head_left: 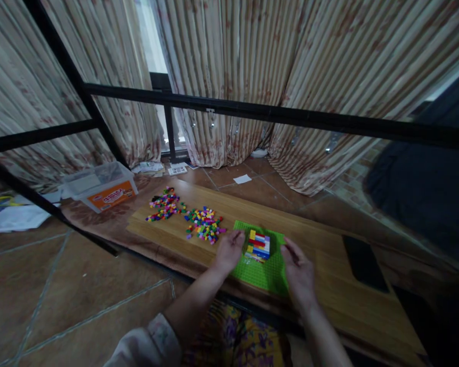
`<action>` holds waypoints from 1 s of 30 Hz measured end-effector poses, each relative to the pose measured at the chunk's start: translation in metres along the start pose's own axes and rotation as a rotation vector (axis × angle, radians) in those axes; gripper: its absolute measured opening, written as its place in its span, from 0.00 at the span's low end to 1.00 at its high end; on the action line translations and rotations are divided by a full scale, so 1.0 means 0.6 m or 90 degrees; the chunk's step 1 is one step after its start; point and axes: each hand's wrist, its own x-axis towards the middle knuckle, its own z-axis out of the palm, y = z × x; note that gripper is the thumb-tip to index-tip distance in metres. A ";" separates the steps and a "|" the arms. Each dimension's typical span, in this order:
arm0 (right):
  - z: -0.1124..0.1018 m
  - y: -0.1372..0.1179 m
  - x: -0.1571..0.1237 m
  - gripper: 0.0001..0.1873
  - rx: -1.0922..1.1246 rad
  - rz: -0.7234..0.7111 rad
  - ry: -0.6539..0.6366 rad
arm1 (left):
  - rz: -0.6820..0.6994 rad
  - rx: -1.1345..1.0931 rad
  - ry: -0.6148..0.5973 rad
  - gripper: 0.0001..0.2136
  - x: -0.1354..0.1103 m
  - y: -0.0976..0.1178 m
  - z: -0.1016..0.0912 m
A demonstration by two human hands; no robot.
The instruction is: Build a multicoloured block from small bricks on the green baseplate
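A bright green studded baseplate (268,279) lies on the wooden board in front of me. On it stands a small stacked block of toy bricks (258,245) in yellow, red, white and blue. My left hand (229,251) is over the plate's left edge, fingers loosely bent and pointing toward the bricks. At the right edge is my right hand (300,271), its fingers slightly curled with a gap beside the thumb. Neither hand shows a brick in it. Two piles of loose small bricks, a nearer pile (205,224) and a farther pile (164,204), lie to the left.
A clear plastic tub (103,187) with an orange label stands at the board's far left. A dark flat phone-like slab (364,262) lies at right. A black metal rail (252,108) crosses ahead, before striped curtains (222,56). White paper (242,179) lies on the tiled floor.
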 end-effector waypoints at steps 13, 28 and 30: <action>0.060 0.003 -0.064 0.36 -0.092 0.078 -0.055 | 0.111 0.171 -0.136 0.28 -0.077 0.014 0.006; 0.052 0.007 -0.076 0.41 -0.257 0.156 -0.075 | 0.114 0.177 -0.164 0.31 -0.093 0.000 0.006; 0.048 0.009 -0.075 0.39 -0.250 0.159 -0.079 | 0.108 0.170 -0.176 0.32 -0.093 0.002 0.003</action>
